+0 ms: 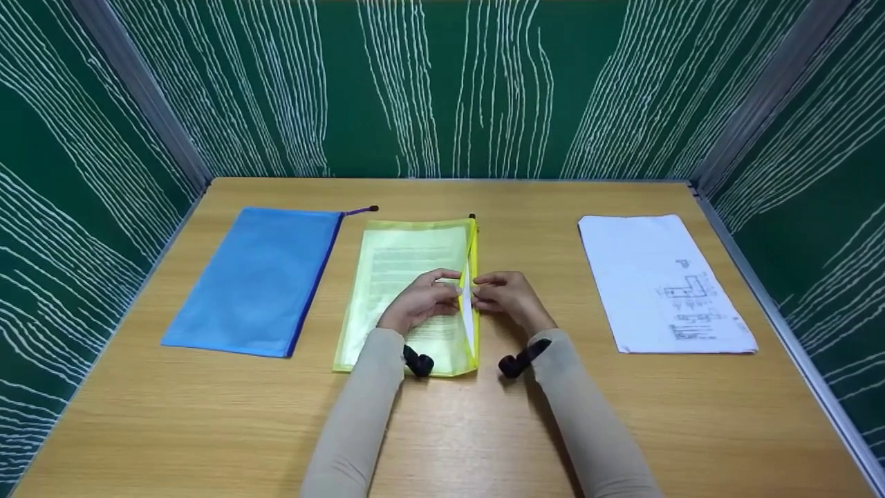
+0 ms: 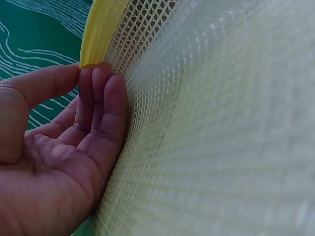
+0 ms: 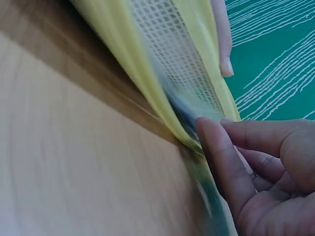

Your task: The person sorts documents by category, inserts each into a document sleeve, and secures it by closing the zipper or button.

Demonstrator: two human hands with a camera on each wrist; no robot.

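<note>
A yellow mesh zip folder (image 1: pixel 408 242) lies in the middle of the table, its zipped right side gaping. Printed lines show through its translucent front, and white shows in the slit. My left hand (image 1: pixel 425 299) lies over the folder and pinches the upper lip of the opening; in the left wrist view thumb and fingertips meet at the yellow zip edge (image 2: pixel 101 34). From the right, my right hand (image 1: pixel 511 297) pinches the opening's other edge. In the right wrist view its thumb and index finger meet at the yellow border (image 3: pixel 142 83); exactly what lies between them is partly hidden.
A blue zip folder (image 1: pixel 259 280) with a dark zip and a purple pull tab lies to the left. To the right is a stack of white paper (image 1: pixel 636 277) with printed drawings. Green panels with white lines stand around the wooden table (image 1: pixel 449 443).
</note>
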